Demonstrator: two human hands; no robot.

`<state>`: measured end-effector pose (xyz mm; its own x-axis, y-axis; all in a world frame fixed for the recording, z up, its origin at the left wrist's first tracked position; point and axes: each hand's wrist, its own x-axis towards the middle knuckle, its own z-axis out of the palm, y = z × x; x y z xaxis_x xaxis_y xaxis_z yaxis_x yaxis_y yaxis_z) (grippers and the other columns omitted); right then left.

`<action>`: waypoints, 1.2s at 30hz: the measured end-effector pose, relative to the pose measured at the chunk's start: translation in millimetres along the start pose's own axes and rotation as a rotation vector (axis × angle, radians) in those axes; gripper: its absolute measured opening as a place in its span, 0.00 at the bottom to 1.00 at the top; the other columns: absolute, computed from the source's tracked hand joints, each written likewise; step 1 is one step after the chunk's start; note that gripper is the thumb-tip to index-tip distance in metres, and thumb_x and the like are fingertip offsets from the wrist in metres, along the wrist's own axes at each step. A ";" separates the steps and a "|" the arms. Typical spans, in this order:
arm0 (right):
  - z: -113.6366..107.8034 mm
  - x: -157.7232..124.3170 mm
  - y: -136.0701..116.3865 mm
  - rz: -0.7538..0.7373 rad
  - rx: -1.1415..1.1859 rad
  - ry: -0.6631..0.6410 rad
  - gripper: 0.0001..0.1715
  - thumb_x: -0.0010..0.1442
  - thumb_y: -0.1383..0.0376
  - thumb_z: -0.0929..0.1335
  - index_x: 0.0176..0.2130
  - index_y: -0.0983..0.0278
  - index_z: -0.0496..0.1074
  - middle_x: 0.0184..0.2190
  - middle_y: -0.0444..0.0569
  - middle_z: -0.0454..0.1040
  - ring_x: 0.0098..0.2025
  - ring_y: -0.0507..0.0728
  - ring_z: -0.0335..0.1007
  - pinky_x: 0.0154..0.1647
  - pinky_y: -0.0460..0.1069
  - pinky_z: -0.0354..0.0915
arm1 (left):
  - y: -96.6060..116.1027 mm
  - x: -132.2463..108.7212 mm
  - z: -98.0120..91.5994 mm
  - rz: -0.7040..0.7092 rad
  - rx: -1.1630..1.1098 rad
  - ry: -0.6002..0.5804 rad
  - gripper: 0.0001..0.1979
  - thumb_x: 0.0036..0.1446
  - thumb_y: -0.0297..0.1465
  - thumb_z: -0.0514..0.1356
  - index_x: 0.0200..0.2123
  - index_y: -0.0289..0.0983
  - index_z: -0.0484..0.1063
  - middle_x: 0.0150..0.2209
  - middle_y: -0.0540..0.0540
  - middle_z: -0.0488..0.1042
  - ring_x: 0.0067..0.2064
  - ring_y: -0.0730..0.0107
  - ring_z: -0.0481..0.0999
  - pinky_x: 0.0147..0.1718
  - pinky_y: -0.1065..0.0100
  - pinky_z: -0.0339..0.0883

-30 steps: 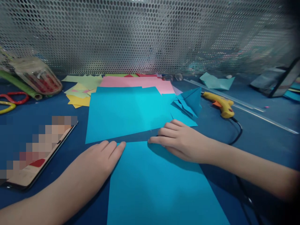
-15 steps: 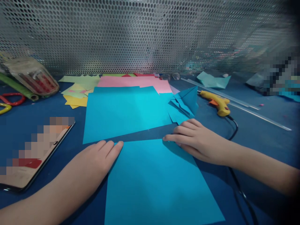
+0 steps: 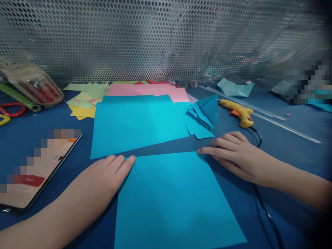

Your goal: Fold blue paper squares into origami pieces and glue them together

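Note:
A blue sheet of paper (image 3: 171, 200) lies flat in front of me on the blue table (image 3: 280, 148). My left hand (image 3: 103, 176) rests flat at its far left corner, fingers stretched out together. My right hand (image 3: 233, 152) lies at the sheet's far right corner, fingers extended, the index fingertip touching the corner. Neither hand holds anything. Behind the sheet lies a second, larger blue sheet (image 3: 135, 121).
Pink paper (image 3: 147, 90) and yellow-green scraps (image 3: 85, 100) lie further back. Folded blue paper (image 3: 204, 112) sits right of the large sheet. A yellow glue gun (image 3: 240, 112) with a black cord lies right. A phone (image 3: 36, 169) is left; scissors (image 3: 10, 110) and a pencil case (image 3: 33, 84) far left. A perforated metal wall (image 3: 155, 38) stands behind.
My right hand has slid to the right along the near sheet's far edge, from near its middle to the right corner. The left hand has stayed in place.

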<state>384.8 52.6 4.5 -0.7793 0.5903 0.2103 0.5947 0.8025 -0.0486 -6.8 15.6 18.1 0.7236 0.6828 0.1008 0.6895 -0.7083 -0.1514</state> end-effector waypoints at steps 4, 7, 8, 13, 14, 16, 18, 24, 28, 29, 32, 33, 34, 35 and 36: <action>-4.9 -5.0 1.6 0.033 0.010 -0.018 0.20 0.71 0.68 0.58 0.57 0.55 0.69 0.37 0.49 0.73 0.35 0.59 0.65 0.41 0.55 0.57 | 0.5 0.5 0.4 -0.004 0.012 -0.013 0.34 0.52 0.11 0.42 0.56 0.30 0.73 0.45 0.38 0.81 0.41 0.57 0.82 0.37 0.62 0.78; -9.8 -3.0 3.3 0.030 0.028 -0.008 0.19 0.71 0.68 0.58 0.55 0.55 0.70 0.36 0.49 0.73 0.36 0.59 0.67 0.41 0.56 0.59 | 2.7 1.5 1.7 -0.016 0.031 -0.029 0.35 0.51 0.10 0.42 0.57 0.32 0.73 0.43 0.38 0.81 0.39 0.57 0.81 0.35 0.62 0.77; -11.2 -0.6 3.3 0.023 0.040 -0.007 0.18 0.71 0.68 0.59 0.53 0.56 0.71 0.36 0.49 0.73 0.36 0.59 0.67 0.42 0.56 0.60 | 3.8 1.7 2.4 -0.022 0.038 -0.036 0.35 0.51 0.10 0.42 0.57 0.32 0.72 0.42 0.39 0.81 0.38 0.57 0.81 0.33 0.62 0.76; -12.6 25.6 -11.9 -0.075 0.055 0.055 0.15 0.73 0.65 0.59 0.49 0.61 0.72 0.38 0.51 0.75 0.40 0.58 0.71 0.43 0.54 0.63 | 6.6 1.6 6.7 -0.041 0.048 -0.094 0.35 0.53 0.10 0.44 0.60 0.35 0.70 0.38 0.40 0.79 0.36 0.56 0.79 0.32 0.61 0.74; -10.9 32.7 -18.3 -0.099 0.052 0.052 0.16 0.73 0.65 0.58 0.53 0.62 0.71 0.40 0.52 0.75 0.40 0.58 0.71 0.40 0.52 0.64 | 6.3 1.7 7.3 -0.043 0.043 -0.111 0.36 0.53 0.11 0.44 0.60 0.36 0.70 0.39 0.40 0.79 0.36 0.56 0.78 0.32 0.60 0.74; -5.3 46.6 -32.5 -0.103 0.015 0.057 0.17 0.74 0.64 0.59 0.57 0.63 0.68 0.41 0.53 0.75 0.39 0.58 0.71 0.39 0.52 0.63 | 5.0 2.1 8.0 -0.047 0.030 -0.147 0.37 0.53 0.11 0.44 0.62 0.38 0.68 0.39 0.41 0.79 0.36 0.56 0.78 0.32 0.60 0.73; 2.6 58.1 -45.1 -0.093 0.024 0.055 0.19 0.74 0.62 0.58 0.59 0.64 0.67 0.42 0.54 0.74 0.39 0.59 0.70 0.37 0.52 0.63 | 3.1 2.7 7.5 -0.055 0.013 -0.182 0.37 0.53 0.11 0.45 0.63 0.40 0.66 0.38 0.41 0.79 0.36 0.55 0.78 0.31 0.60 0.73; 21.2 69.5 -54.3 -0.063 0.322 -0.001 0.20 0.75 0.61 0.57 0.60 0.63 0.66 0.42 0.55 0.70 0.39 0.58 0.67 0.38 0.52 0.64 | -2.8 4.8 -3.1 -0.103 -0.045 -0.242 0.38 0.53 0.13 0.45 0.64 0.42 0.65 0.49 0.40 0.80 0.44 0.52 0.81 0.37 0.58 0.77; 21.5 67.2 -50.3 -0.008 0.402 -0.034 0.20 0.74 0.61 0.59 0.61 0.62 0.66 0.44 0.55 0.69 0.41 0.58 0.66 0.40 0.52 0.65 | -6.3 5.0 -12.2 -0.126 -0.075 -0.257 0.39 0.52 0.14 0.42 0.65 0.43 0.65 0.48 0.40 0.81 0.44 0.52 0.82 0.34 0.60 0.78; 21.1 66.9 -50.0 -0.009 0.407 -0.041 0.20 0.74 0.61 0.59 0.61 0.62 0.66 0.44 0.55 0.69 0.41 0.58 0.66 0.40 0.52 0.65 | -7.3 4.3 -13.3 -0.136 -0.080 -0.263 0.39 0.53 0.14 0.42 0.65 0.43 0.65 0.47 0.41 0.81 0.41 0.53 0.83 0.33 0.60 0.78; 20.2 67.2 -50.0 -0.014 0.409 -0.036 0.20 0.74 0.61 0.59 0.61 0.62 0.66 0.44 0.55 0.69 0.41 0.58 0.65 0.40 0.53 0.65 | -10.3 -0.7 -12.5 -0.176 -0.109 -0.270 0.40 0.54 0.15 0.41 0.66 0.48 0.63 0.45 0.42 0.82 0.37 0.55 0.83 0.32 0.59 0.78; 20.1 67.5 -50.1 -0.015 0.407 -0.035 0.20 0.74 0.61 0.59 0.61 0.62 0.66 0.43 0.55 0.69 0.41 0.58 0.65 0.40 0.53 0.65 | -11.3 -3.1 -11.1 -0.190 -0.123 -0.267 0.40 0.55 0.15 0.41 0.66 0.49 0.62 0.45 0.42 0.82 0.38 0.54 0.83 0.32 0.58 0.78; 20.0 67.8 -50.3 -0.014 0.406 -0.034 0.20 0.74 0.61 0.59 0.61 0.62 0.66 0.43 0.55 0.69 0.41 0.58 0.66 0.40 0.53 0.65 | -12.3 -5.5 -9.4 -0.200 -0.134 -0.257 0.39 0.56 0.16 0.41 0.66 0.50 0.62 0.46 0.42 0.81 0.39 0.53 0.83 0.32 0.57 0.79; 20.0 67.9 -50.3 -0.012 0.407 -0.035 0.20 0.74 0.61 0.59 0.60 0.62 0.66 0.43 0.55 0.69 0.41 0.58 0.66 0.39 0.53 0.65 | -13.2 -7.7 -7.6 -0.209 -0.145 -0.246 0.38 0.57 0.17 0.41 0.66 0.51 0.62 0.47 0.42 0.81 0.40 0.51 0.83 0.33 0.56 0.79; 19.9 68.0 -50.4 -0.008 0.408 -0.034 0.20 0.74 0.61 0.59 0.60 0.62 0.67 0.43 0.55 0.69 0.41 0.58 0.66 0.39 0.52 0.65 | -14.0 -9.6 -6.0 -0.216 -0.155 -0.240 0.38 0.57 0.17 0.41 0.66 0.52 0.61 0.48 0.42 0.81 0.41 0.51 0.83 0.32 0.56 0.79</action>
<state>298.0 54.1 1.7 -0.7939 0.5808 0.1798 0.4668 0.7717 -0.4319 -23.2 17.9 25.2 0.5454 0.8292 -0.1221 0.8356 -0.5493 0.0015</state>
